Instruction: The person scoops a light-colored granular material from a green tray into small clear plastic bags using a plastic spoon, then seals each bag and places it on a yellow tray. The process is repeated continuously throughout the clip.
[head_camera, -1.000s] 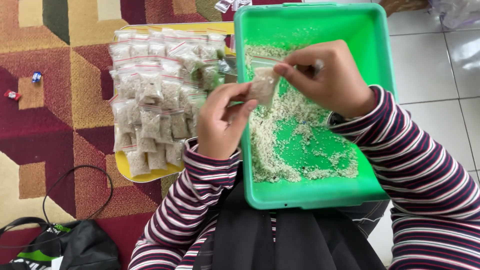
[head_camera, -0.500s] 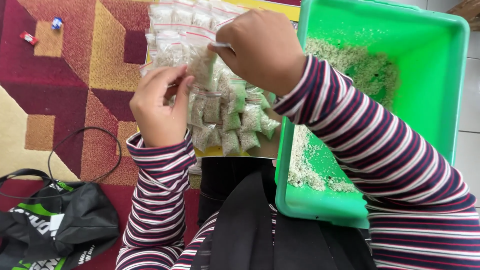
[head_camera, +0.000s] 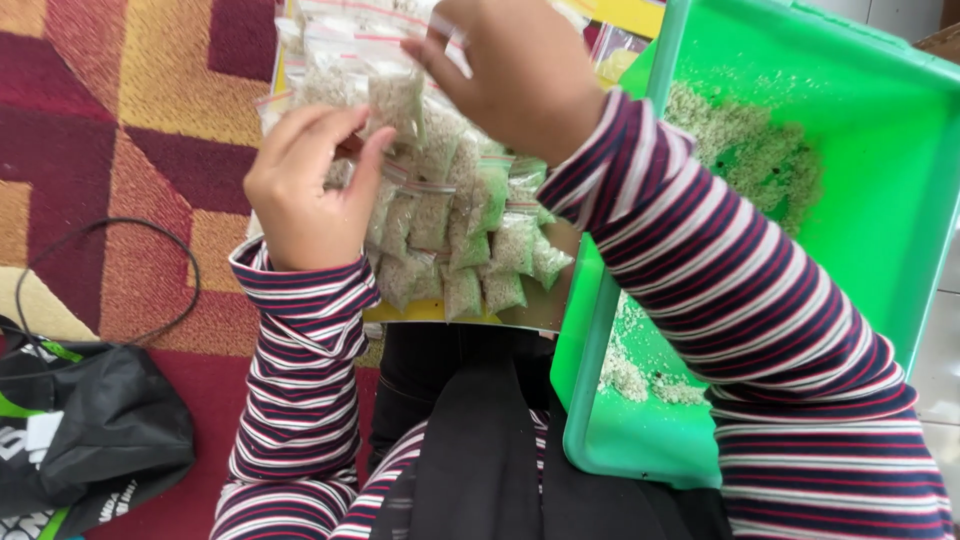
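My left hand (head_camera: 310, 190) and my right hand (head_camera: 515, 70) hold one small clear zip bag of pale grain (head_camera: 395, 100) between them, above a pile of several filled small bags (head_camera: 460, 240). The left fingers pinch the bag's left edge and the right fingers grip its top right corner. The pile lies on a yellow tray (head_camera: 430, 312) on the floor. A green plastic tub (head_camera: 900, 200) with loose pale grain (head_camera: 745, 150) in it sits to the right, under my right forearm.
A patterned red, yellow and brown carpet (head_camera: 120, 120) lies to the left. A black bag with green trim (head_camera: 90, 430) and a thin black cable (head_camera: 150, 270) rest at the lower left. White floor tile shows at the far right.
Both hands have carried the small bag left, from over the green tub to over the pile of filled bags. The view has shifted, so the tub now sits at the right.
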